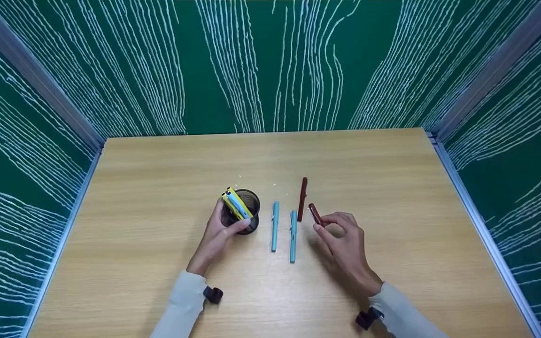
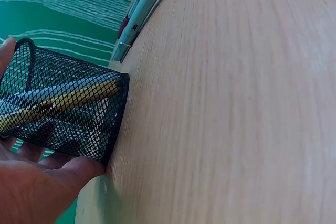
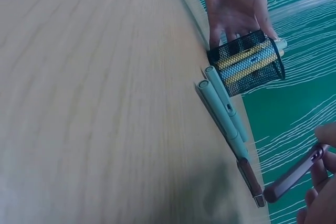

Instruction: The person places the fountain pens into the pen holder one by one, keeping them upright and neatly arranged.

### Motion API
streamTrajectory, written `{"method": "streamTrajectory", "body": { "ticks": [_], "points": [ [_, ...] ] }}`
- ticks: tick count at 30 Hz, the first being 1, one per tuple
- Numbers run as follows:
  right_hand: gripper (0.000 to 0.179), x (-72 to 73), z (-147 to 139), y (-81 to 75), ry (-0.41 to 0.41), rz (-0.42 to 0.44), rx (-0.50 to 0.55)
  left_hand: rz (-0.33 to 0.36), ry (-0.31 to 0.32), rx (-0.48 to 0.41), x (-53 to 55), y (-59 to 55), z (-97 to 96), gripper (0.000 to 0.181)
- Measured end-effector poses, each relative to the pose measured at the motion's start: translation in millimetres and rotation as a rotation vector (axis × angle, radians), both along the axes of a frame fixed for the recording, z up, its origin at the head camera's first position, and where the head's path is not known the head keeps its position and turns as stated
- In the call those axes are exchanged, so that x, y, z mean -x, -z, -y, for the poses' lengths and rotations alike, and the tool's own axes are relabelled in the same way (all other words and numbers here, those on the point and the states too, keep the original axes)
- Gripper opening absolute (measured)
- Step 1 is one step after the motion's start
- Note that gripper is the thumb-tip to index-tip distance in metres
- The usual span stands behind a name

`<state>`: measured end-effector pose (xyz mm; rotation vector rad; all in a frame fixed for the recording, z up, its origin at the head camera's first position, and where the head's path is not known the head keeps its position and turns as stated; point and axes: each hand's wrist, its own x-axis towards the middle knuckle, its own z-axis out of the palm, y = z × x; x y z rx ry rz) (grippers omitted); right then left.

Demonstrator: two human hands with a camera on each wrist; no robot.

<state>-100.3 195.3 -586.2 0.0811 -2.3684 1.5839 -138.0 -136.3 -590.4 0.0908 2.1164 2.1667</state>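
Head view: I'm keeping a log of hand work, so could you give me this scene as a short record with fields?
Container: black mesh cup
Left hand: holds the cup
Right hand: pinches a dark red pen, lifted clear of the table
In the cup: yellow pens and blue; exact count unclear
Loose pens: a light blue pen, a second light blue pen to its right, another dark red pen
Surface: wooden table
Backdrop: green walls with white lines
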Motion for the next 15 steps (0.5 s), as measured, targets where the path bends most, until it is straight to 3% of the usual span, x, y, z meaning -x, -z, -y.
{"method": "streamTrajectory", "body": {
  "ticks": [15],
  "points": [
    [0.015,8.4,9.5,-6.8,0.005,0.012,0.012,-0.005,-0.013,0.052,0.1,-0.1,1.5,0.098]
  ]
}}
